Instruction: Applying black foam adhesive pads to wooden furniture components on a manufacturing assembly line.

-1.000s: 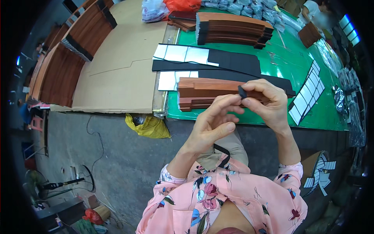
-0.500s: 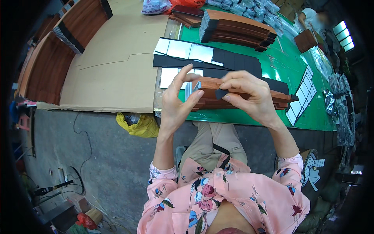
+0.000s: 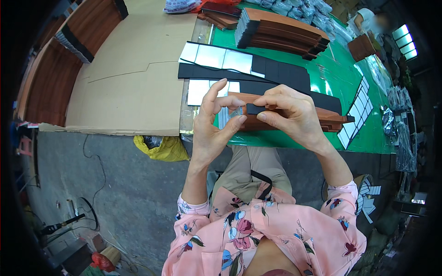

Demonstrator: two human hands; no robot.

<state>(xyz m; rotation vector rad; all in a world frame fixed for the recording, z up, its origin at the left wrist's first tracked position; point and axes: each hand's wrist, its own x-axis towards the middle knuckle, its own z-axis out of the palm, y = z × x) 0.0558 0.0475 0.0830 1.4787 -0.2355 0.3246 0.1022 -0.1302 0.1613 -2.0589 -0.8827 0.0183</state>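
My right hand (image 3: 289,112) pinches a small black pad (image 3: 254,109) between thumb and fingers, above a stack of reddish-brown wood-grain strips (image 3: 329,118). Close to the pad's left end is my left hand (image 3: 215,115), its thumb and a finger curled toward each other. Between those fingertips shows a small pale, shiny piece (image 3: 239,111), whose kind I cannot make out. Both hands hide much of the strips' left end. Behind them lie black sheets (image 3: 281,73), partly covered with white backing squares (image 3: 212,56).
Curved wood-grain pieces (image 3: 281,34) are stacked at the back of the green tabletop (image 3: 329,76). Cardboard (image 3: 133,87) covers the left side, with larger panels (image 3: 50,87) standing on it. A white-squared sheet (image 3: 357,112) lies right. A yellow bag (image 3: 161,149) sits below the table edge.
My right hand has moved slightly left with the black pad, bringing it close to my left fingertips. The pad now lies more level, and my left fingers have drawn nearer together.
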